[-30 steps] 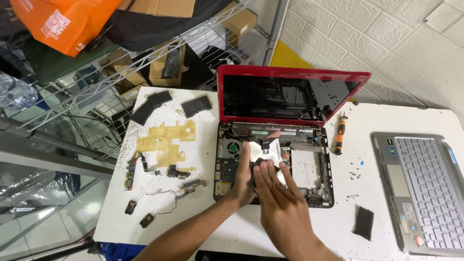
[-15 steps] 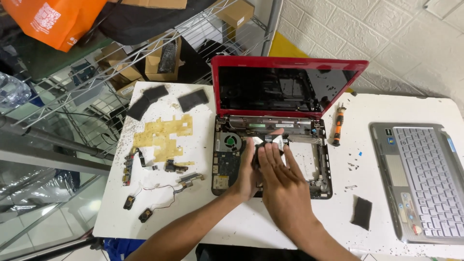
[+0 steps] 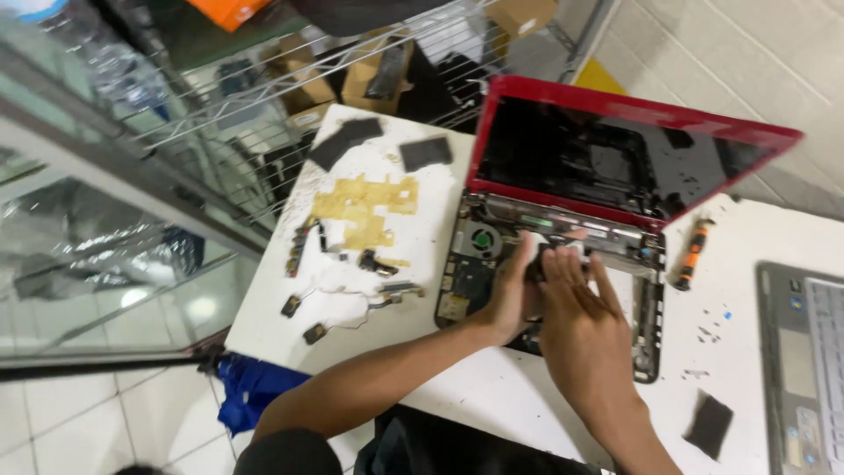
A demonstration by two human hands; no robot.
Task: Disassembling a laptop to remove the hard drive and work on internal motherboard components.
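A red laptop point(image 3: 633, 158) stands open on the white table point(image 3: 479, 396), its keyboard cover off and the base point(image 3: 464, 268) showing a fan point(image 3: 482, 239) and boards. Both my hands are over the middle of the base. My left hand point(image 3: 510, 295) curls around a small dark part point(image 3: 538, 266) inside the chassis, thumb on top. My right hand point(image 3: 585, 330) lies flat beside it, its straight fingers resting on the same spot. What is under the palms is hidden.
An orange screwdriver point(image 3: 690, 255) lies right of the laptop. A yellow film sheet point(image 3: 365, 207), two dark pads point(image 3: 347, 141) and small loose parts point(image 3: 303, 290) lie on the left. A silver laptop point(image 3: 804, 369) and a black pad point(image 3: 709, 425) are at the right. Behind stands a wire shelf point(image 3: 264, 79).
A second ago both hands held a pale plate above the base. They have moved down and back into the chassis, and the plate is out of sight. My view has shifted left.
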